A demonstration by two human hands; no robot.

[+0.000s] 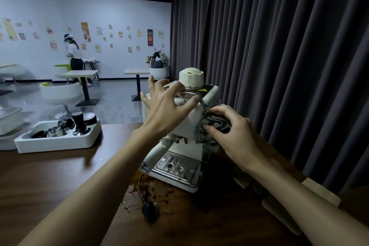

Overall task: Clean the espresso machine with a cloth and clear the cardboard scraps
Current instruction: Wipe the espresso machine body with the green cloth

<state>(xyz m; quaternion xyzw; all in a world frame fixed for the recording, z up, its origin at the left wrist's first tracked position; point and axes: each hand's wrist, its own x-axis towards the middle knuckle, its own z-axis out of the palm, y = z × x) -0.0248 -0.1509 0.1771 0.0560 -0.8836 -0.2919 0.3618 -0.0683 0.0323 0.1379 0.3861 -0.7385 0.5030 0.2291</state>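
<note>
Bunching a dark patterned cloth (pixel 216 123) against the side of the stained white espresso machine (pixel 190 121), the right hand (pixel 233 132) grips it; the left hand (pixel 165 104) spreads wide above.

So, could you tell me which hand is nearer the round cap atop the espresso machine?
Left. The left hand spreads just beside the round cap; the right hand grips the cloth lower down.
</note>
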